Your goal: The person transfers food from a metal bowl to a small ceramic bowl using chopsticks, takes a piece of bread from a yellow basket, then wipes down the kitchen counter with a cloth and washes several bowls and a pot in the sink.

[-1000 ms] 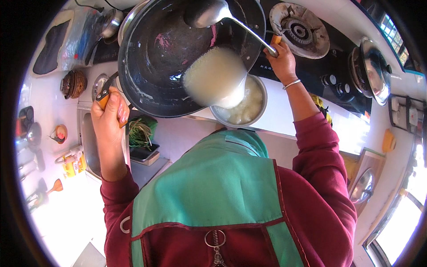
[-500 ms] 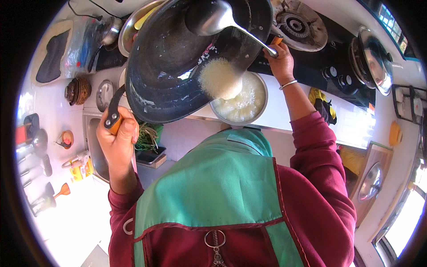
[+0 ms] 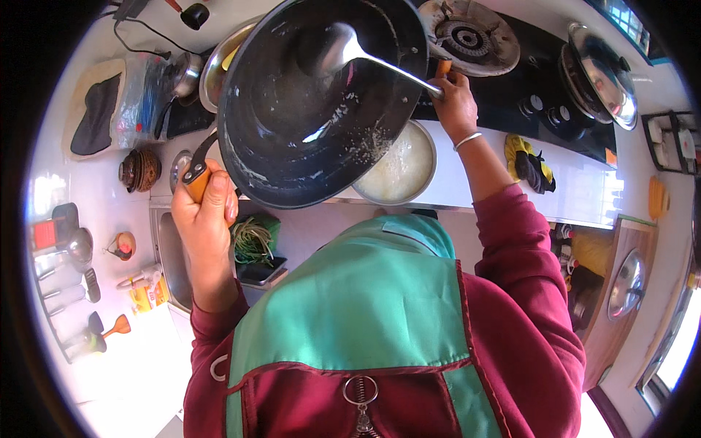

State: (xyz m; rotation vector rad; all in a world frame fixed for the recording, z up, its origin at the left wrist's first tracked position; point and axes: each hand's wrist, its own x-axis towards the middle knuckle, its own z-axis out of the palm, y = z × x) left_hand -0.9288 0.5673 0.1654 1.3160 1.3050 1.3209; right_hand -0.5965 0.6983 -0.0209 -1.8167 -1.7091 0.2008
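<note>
A large dark wok (image 3: pixel 292 95) is tilted toward me over the counter. My left hand (image 3: pixel 208 212) is closed round its long orange-and-black handle (image 3: pixel 196 179). At the wok's right side, my right hand (image 3: pixel 456 106) is closed on the end of a metal ladle (image 3: pixel 380 62) and sits against the wok's small orange side handle (image 3: pixel 443 68). The ladle's head rests inside the wok. Just under the wok's lower rim stands a round metal bowl (image 3: pixel 432 164) of cloudy whitish liquid (image 3: pixel 398 171). White bits cling to the wok's inner wall, with a few at its lip.
A gas burner (image 3: pixel 471 36) lies beyond my right hand, with a lidded pan (image 3: pixel 602 77) farther right. Yellow-and-black gloves (image 3: pixel 529 164) lie on the counter edge. To the left are a sink (image 3: pixel 174 255), a metal basin (image 3: pixel 212 69) and hanging utensils (image 3: pixel 79 248).
The pale, frothy mass that was sliding off the wok's lip is gone from it, and the bowl's liquid stands higher. The wok has shifted slightly, its inside now nearly bare.
</note>
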